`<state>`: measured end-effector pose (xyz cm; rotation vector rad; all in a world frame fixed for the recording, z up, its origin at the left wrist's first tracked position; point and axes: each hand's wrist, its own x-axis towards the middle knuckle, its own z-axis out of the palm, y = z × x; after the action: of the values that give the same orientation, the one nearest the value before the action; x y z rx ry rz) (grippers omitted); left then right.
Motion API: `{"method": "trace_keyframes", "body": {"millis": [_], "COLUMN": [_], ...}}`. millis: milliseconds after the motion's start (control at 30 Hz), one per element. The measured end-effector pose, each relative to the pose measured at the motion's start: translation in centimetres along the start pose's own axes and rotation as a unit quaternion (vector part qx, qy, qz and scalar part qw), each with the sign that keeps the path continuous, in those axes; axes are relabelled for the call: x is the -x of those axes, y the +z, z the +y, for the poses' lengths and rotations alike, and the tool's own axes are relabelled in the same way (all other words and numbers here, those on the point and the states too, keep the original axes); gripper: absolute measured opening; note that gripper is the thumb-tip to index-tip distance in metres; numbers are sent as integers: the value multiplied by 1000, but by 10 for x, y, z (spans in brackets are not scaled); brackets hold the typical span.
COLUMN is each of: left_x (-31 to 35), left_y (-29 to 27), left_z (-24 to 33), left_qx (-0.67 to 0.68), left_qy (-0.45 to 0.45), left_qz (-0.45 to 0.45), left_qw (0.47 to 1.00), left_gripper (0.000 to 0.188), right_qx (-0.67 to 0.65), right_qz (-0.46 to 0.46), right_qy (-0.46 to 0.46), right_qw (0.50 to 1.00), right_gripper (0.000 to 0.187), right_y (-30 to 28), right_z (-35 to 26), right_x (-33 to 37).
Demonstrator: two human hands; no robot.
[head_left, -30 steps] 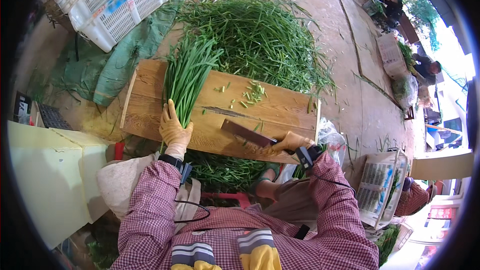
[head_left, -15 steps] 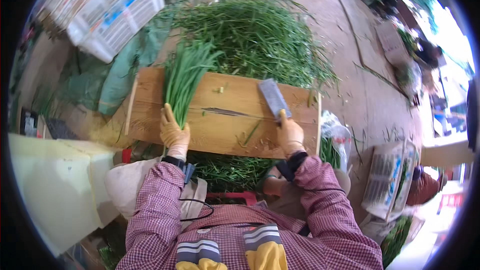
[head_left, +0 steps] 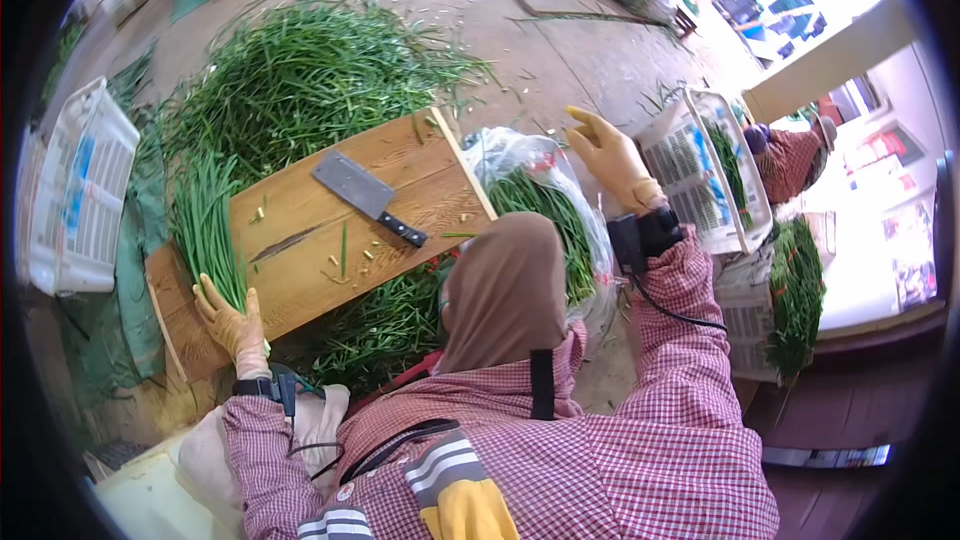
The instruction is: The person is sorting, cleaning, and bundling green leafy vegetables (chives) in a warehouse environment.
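Observation:
A bunch of garlic chives (head_left: pixel 203 220) lies across the left part of a wooden board (head_left: pixel 300 285), leaves pointing away from me. My left hand (head_left: pixel 235 322), in a pale glove, is closed around the near end of the bunch. On the board rests a cleaver (head_left: pixel 352 185) with a black handle, touched by neither hand. My right hand (head_left: pixel 615 158), also gloved, is off the board to the right with fingers apart and nothing in them. It is nearest to a white crate (head_left: pixel 690 175) and a clear plastic bag (head_left: pixel 600 265) of green stalks.
Loose green leaves (head_left: pixel 310 70) are heaped on the floor beyond the board, with more greens (head_left: pixel 370 340) below its near edge. Another white crate (head_left: pixel 80 190) stands at left. A person (head_left: pixel 790 162) sits at the right, past a bundle of greens (head_left: pixel 797 300).
My right hand has let go of the cleaver, which now lies on the board, and has moved out to the right. The view has turned right; my left hand keeps the chives.

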<state>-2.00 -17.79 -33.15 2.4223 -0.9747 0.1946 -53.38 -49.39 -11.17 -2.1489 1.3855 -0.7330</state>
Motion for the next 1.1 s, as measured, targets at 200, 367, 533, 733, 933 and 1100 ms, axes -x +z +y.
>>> {"method": "trace_keyframes", "body": {"millis": [200, 367, 533, 733, 933, 1100], "left_x": [6, 20, 40, 64, 73, 77], "left_y": [-17, -32, -35, -27, -27, -23], "left_z": [46, 65, 79, 92, 84, 78], "left_qx": [92, 84, 49, 50, 25, 17], "left_qy": [105, 169, 155, 143, 112, 92], "left_qz": [-68, -143, -201, -237, -260, -271], "left_qw": [988, 971, 966, 960, 959, 958], "left_gripper": [94, 90, 87, 82, 79, 73], "right_qx": [-11, 115, 186, 102, -71, -99], "right_qz": [-74, -77, 31, 43, 51, -37], "right_qy": [287, 365, 284, 286, 421, 436], "right_qw": [955, 921, 940, 952, 903, 893], "right_gripper": [62, 81, 73, 71, 89, 92], "right_y": [27, 112, 150, 173, 138, 107], "right_z": [172, 251, 279, 342, 430, 417], "right_x": [143, 242, 229, 173, 200, 246]}}
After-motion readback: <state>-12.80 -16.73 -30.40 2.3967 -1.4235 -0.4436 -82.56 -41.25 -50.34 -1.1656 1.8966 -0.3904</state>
